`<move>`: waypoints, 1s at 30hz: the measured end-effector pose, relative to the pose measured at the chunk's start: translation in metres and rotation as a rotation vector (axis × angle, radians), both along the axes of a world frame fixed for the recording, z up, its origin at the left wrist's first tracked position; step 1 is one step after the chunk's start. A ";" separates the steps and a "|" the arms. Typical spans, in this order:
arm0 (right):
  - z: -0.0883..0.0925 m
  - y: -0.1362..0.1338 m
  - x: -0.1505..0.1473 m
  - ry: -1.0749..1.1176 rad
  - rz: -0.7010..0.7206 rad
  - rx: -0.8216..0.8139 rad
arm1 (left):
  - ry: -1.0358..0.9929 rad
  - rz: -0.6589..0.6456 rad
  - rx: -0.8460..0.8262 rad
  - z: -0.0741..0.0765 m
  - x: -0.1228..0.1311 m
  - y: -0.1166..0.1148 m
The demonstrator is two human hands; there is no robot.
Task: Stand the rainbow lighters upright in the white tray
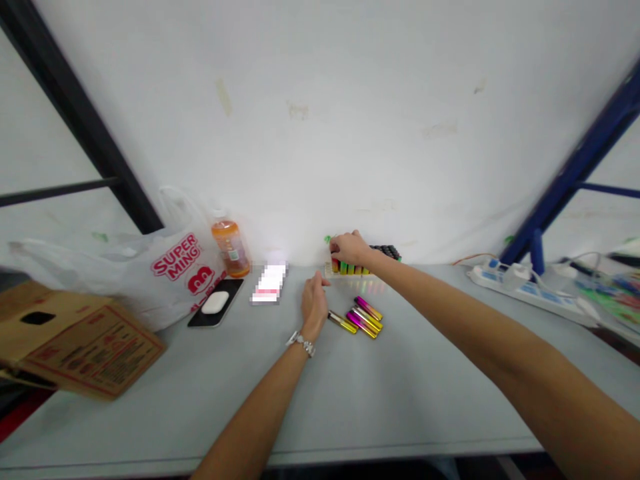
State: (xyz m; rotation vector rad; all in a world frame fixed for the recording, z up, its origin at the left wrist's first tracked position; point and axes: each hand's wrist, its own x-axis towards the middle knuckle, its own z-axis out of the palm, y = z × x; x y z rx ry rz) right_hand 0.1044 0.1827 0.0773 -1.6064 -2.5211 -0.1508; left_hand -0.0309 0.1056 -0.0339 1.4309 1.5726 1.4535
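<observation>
My right hand (351,247) is at the left end of a low clear rack (330,270) against the wall. Its fingers are bent down and pinched together, and whatever is between them is hidden. Upright in the rack stand several shiny slim tubes (351,269) with black caps (389,251). In front of the rack, my left hand (314,303) rests at the table with its thumb apart from the loosely curled fingers; I see nothing in it. Beside it lies a gold tube with a dark end (343,323). Several purple-and-yellow tubes (369,315) lie to its right.
On the grey table (425,400) stand a cardboard box (95,347), a white plastic bag (140,273) and an orange drink bottle (231,247) at left. A phone (231,291) carries a white case (215,303). A blurred-out item (270,283) lies nearby. At right is a power strip (533,291).
</observation>
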 end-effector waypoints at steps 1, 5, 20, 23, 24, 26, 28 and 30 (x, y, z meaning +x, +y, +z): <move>0.000 0.000 0.000 0.001 0.007 -0.011 | -0.001 -0.001 0.000 0.000 0.000 0.000; -0.003 -0.002 0.002 0.001 -0.008 0.013 | -0.002 -0.002 -0.008 -0.001 0.000 0.000; -0.068 -0.051 0.005 0.091 -0.121 0.271 | 0.011 -0.022 -0.019 0.004 0.003 -0.005; -0.072 -0.050 0.005 0.104 -0.105 0.236 | 0.038 -0.108 0.055 0.002 0.005 -0.004; -0.073 -0.051 0.005 0.123 -0.102 0.240 | 0.053 -0.151 0.094 0.001 0.007 -0.005; -0.074 -0.057 0.005 0.191 -0.105 0.281 | 0.095 -0.239 0.164 0.000 0.010 -0.009; -0.078 -0.068 0.008 0.309 -0.120 0.348 | 0.177 -0.306 0.195 0.000 0.015 -0.016; -0.084 -0.083 0.014 0.456 -0.131 0.384 | 0.328 -0.367 0.199 0.001 0.020 -0.025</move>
